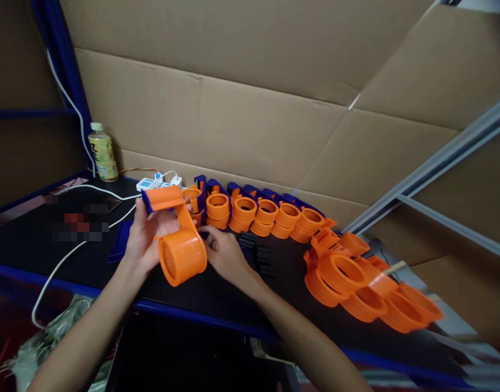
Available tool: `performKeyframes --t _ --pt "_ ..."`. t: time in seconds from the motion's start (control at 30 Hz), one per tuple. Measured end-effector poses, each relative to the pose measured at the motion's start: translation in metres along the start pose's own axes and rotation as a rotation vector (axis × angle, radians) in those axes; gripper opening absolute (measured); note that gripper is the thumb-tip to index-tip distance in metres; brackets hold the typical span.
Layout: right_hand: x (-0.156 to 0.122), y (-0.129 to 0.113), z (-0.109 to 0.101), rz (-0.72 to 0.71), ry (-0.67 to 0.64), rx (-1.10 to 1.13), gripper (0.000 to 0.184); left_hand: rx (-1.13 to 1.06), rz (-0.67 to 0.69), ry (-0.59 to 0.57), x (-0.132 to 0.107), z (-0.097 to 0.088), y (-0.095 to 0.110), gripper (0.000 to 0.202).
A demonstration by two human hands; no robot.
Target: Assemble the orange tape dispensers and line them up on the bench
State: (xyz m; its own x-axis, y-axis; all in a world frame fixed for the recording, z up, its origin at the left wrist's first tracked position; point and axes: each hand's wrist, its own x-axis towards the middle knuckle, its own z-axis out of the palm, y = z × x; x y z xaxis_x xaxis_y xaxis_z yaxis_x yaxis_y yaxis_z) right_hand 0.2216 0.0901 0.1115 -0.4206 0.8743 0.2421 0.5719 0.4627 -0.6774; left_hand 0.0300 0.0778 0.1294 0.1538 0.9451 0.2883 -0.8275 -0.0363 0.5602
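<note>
An orange tape dispenser (pixel 182 256) with a dark blue edge piece is held up over the black table by my left hand (pixel 142 237), thumb at its upper end and fingers behind it. My right hand (pixel 227 256) is close against the dispenser's right side, its fingers curled in a pinch. What sits between those fingertips, if anything, is partly hidden. Behind both hands stands a row of orange and blue dispensers (pixel 267 209), stacked in pairs. Several black parts (pixel 263 256) lie just beyond my right wrist.
A heap of orange dispenser frames (pixel 368 283) lies at the right. A drink bottle (pixel 103 152) stands at the back left, near a white power strip (pixel 147 184) and a white cable (pixel 66 250) trailing over the blue table edge (pixel 184 313). Cardboard (pixel 250 120) walls the back.
</note>
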Motion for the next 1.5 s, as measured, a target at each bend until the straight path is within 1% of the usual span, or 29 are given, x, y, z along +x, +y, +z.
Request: performKeyframes --t 0.03,0.1,0.2,0.27,0.47,0.6,0.67,0.73,0.8,0.87,0.9,0.97,1.1,1.17,1.27,1.33,1.43,1.5 --pt "0.0 -0.001 0.003 -0.007 -0.016 -0.069 0.03 0.012 0.009 0.011 0.0 0.001 0.001 0.072" --pt "0.001 -0.004 0.008 -0.001 -0.051 -0.158 0.042 0.041 0.029 0.041 -0.001 0.004 0.001 0.07" --pt "0.001 -0.008 0.014 0.013 -0.111 -0.198 0.048 0.082 0.026 0.085 -0.003 0.006 0.0 0.062" --pt "0.001 -0.007 0.017 -0.003 -0.133 -0.186 0.047 0.09 0.014 0.097 -0.004 0.006 -0.001 0.06" --pt "0.001 0.003 0.023 -0.058 -0.135 -0.163 0.038 0.1 0.016 0.096 -0.009 0.003 -0.008 0.055" --pt "0.003 0.007 0.02 -0.076 -0.109 -0.135 0.039 0.098 -0.041 0.075 -0.005 -0.001 -0.011 0.051" --pt "0.004 0.008 0.017 -0.079 -0.066 -0.113 0.042 0.089 -0.045 0.075 -0.002 -0.002 -0.012 0.051" --pt "0.004 0.007 0.012 -0.067 0.006 -0.098 0.045 0.079 -0.044 0.079 0.0 -0.002 -0.012 0.053" --pt "0.003 0.005 0.005 -0.048 0.117 -0.083 0.042 0.075 -0.056 0.084 0.001 -0.001 -0.011 0.057" --pt "0.002 0.003 -0.005 -0.06 0.273 -0.064 0.033 0.071 -0.049 0.1 0.001 0.0 -0.012 0.057" --pt "0.002 0.003 -0.011 -0.083 0.351 -0.059 0.03 0.069 -0.023 0.116 0.0 0.001 -0.012 0.055" --pt "0.001 0.002 -0.024 -0.147 0.475 -0.055 0.03 0.066 0.042 0.158 -0.001 0.004 -0.015 0.049" --pt "-0.001 0.003 -0.043 -0.246 0.599 -0.106 0.03 0.079 0.106 0.214 0.0 0.008 -0.022 0.042" --pt "-0.004 0.003 -0.048 -0.309 0.695 -0.183 0.028 0.103 0.143 0.241 0.002 0.008 -0.027 0.041" --pt "-0.009 0.002 -0.048 -0.421 0.835 -0.295 0.027 0.14 0.181 0.281 0.005 0.007 -0.034 0.039" --pt "-0.013 0.001 -0.045 -0.474 0.85 -0.339 0.027 0.152 0.181 0.284 0.005 0.005 -0.038 0.037" --pt "-0.019 0.001 -0.039 -0.514 0.814 -0.346 0.025 0.153 0.174 0.271 0.004 0.006 -0.041 0.031" --pt "-0.021 0.001 -0.036 -0.53 0.779 -0.307 0.024 0.151 0.175 0.275 0.003 0.007 -0.041 0.027"
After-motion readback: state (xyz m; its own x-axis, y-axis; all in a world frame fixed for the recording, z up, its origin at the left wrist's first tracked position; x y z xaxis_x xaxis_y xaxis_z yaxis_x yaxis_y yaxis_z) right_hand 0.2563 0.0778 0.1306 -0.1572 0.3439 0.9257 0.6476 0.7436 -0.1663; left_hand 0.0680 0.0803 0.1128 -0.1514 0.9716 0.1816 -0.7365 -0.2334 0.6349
